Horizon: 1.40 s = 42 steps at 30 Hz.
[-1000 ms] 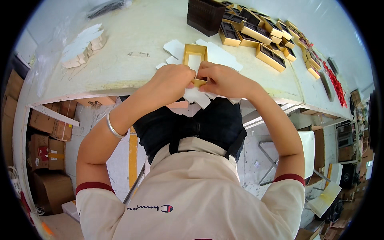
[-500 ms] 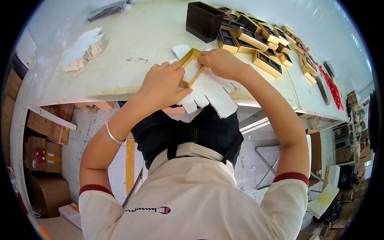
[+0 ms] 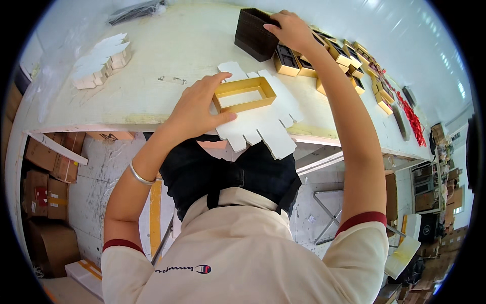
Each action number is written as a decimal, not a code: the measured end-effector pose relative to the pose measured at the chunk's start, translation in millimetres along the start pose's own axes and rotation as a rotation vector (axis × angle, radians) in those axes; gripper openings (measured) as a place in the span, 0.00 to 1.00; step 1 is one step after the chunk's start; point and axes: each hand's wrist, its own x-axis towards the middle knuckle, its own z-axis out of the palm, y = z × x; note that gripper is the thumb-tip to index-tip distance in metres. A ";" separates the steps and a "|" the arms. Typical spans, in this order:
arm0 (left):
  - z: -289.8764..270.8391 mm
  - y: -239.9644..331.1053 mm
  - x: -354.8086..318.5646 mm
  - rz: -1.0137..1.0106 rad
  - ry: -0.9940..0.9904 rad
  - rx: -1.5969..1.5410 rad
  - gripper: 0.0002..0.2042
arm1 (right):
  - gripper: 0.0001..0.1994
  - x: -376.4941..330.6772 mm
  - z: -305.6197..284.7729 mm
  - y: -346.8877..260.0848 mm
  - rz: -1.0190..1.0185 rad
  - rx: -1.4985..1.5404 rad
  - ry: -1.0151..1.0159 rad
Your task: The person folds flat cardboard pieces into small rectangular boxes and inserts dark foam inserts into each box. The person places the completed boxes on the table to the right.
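Observation:
An open gold cardboard box frame (image 3: 250, 104) lies on a stack of white die-cut card blanks (image 3: 266, 125) at the table's near edge. White shows through its middle. My left hand (image 3: 195, 107) is closed about its left end, thumb on the near side and fingers on the far side. Farther off and to the right, my right hand (image 3: 294, 32) pinches the upper right edge of a tall stack of dark brown inserts (image 3: 254, 38). Its fingertips are partly hidden there. Beyond that stack lie several gold boxes with dark inserts (image 3: 287, 60), partly covered by my right forearm.
More white card blanks (image 3: 104, 62) stand piled at the left of the table. Dark flat pieces in clear plastic (image 3: 136, 11) lie at the back. Red ribbon (image 3: 412, 119) trails along the right side. Brown cartons (image 3: 55, 157) are stacked under the table.
My right hand has let go of the gold box frame and reached up to the dark inserts. The frame has turned more level and lies on the white blanks, my left hand still at it.

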 end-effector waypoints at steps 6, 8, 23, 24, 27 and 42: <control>0.8 -4.7 0.1 -0.136 -0.025 -0.110 0.32 | 0.13 21.6 13.1 -7.5 0.128 -0.084 -0.214; 1.5 -10.2 1.3 -0.119 -0.025 -0.134 0.32 | 0.13 24.6 21.1 2.0 0.116 -0.068 -0.172; -11.7 -9.2 3.9 -0.100 -0.139 -0.379 0.40 | 0.15 -81.6 -105.3 -31.2 0.272 1.485 -0.331; -12.7 -6.8 4.3 -0.098 -0.131 -0.360 0.41 | 0.15 -95.3 -112.8 -43.5 0.340 1.663 -0.375; -14.5 -1.5 6.5 -0.064 -0.115 -0.314 0.42 | 0.13 -117.6 -103.3 -39.5 0.693 1.649 -0.556; -6.1 -0.2 6.0 -0.004 -0.250 -0.185 0.32 | 0.25 -120.3 -73.0 -57.6 0.247 0.694 -0.547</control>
